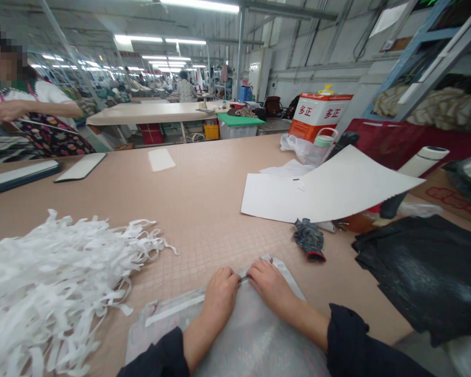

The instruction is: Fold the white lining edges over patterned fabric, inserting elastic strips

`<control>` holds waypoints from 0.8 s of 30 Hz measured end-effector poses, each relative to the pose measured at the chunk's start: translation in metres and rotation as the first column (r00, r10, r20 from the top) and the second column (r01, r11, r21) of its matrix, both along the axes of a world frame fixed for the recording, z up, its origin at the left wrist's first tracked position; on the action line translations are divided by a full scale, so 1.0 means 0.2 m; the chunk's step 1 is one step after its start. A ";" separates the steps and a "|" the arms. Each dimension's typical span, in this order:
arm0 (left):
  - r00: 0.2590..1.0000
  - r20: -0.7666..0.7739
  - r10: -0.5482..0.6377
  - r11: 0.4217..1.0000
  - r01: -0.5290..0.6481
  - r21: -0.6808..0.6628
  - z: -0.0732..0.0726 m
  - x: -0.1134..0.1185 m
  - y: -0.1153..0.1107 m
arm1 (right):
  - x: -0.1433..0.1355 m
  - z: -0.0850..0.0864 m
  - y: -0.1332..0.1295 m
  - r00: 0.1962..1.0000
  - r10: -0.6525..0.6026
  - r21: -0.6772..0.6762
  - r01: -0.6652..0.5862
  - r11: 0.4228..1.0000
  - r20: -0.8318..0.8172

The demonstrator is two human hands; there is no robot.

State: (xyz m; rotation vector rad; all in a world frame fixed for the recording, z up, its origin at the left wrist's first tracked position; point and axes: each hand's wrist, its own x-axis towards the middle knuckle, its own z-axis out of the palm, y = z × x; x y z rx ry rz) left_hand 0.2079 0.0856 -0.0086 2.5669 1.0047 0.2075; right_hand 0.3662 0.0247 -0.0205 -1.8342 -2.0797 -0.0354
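Note:
A grey, semi-sheer sheet point(262, 335) with faint pinkish marks lies at the table's near edge, in front of my body. Along its far edge runs a white strip point(176, 310), seen to the left of my hands. My left hand point(221, 294) has its fingers curled closed over that far edge. Close beside it, my right hand point(271, 289) is also closed on the edge, with a small gap between the two hands. The fingertips are partly hidden under the hands, so exactly what they pinch there is hard to see.
Left lies a large heap of white strips point(63, 277). Right are a dark knitted glove point(309, 240), a curved white sheet point(322, 188), black sheets point(427, 272) and an orange-white can point(317, 115). Another person point(43, 110) stands at the far left near pale panels point(82, 166).

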 end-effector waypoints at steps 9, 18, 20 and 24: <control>0.996 0.020 -0.084 0.986 0.080 0.144 -0.06 -0.01 0.00 | 0.02 -0.05 0.02 0.995 0.082 0.043 -0.084 0.996 0.047; 0.992 -0.012 -0.125 0.969 0.125 0.212 -0.03 0.00 -0.01 | 0.02 0.00 -0.02 0.973 0.212 0.025 -0.215 0.976 0.087; 0.990 -0.024 -0.139 0.966 0.141 0.218 -0.02 -0.01 -0.01 | 0.05 0.00 -0.04 0.966 0.241 0.030 -0.244 0.969 0.094; 0.988 -0.053 -0.147 0.972 0.155 0.179 0.01 -0.08 -0.02 | 0.14 -0.01 -0.08 0.970 0.218 0.045 -0.224 0.974 0.110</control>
